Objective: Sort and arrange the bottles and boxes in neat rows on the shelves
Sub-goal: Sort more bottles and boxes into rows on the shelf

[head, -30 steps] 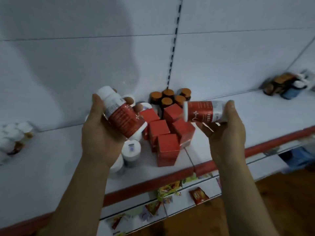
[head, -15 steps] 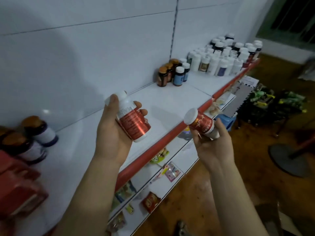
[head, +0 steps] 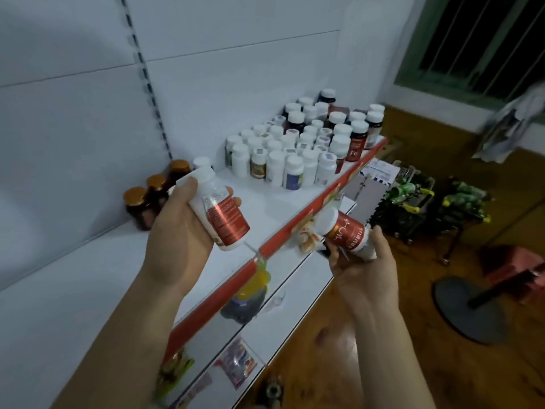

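Note:
My left hand (head: 180, 231) grips a white bottle with a red label (head: 219, 211), tilted, above the white shelf (head: 88, 284). My right hand (head: 364, 267) holds a second red-label bottle (head: 346, 231), lying on its side with its white cap pointing left, out past the shelf's red front edge (head: 300, 216). A crowd of several white-capped bottles (head: 306, 143) stands in rows at the shelf's far right end. Three amber bottles with orange caps (head: 153, 196) stand by the back wall, just behind my left hand.
A lower shelf (head: 280, 302) carries small snack packets (head: 236, 364). On the wooden floor to the right are a round grey stand base (head: 463, 308), a red box (head: 513, 270) and crates of green bottles (head: 427, 196). A window (head: 477, 42) is at the upper right.
The view has swung right along the shelf, away from the red boxes toward the white-capped bottles. Both hands still carry their bottles; the right one has dropped lower, past the shelf edge.

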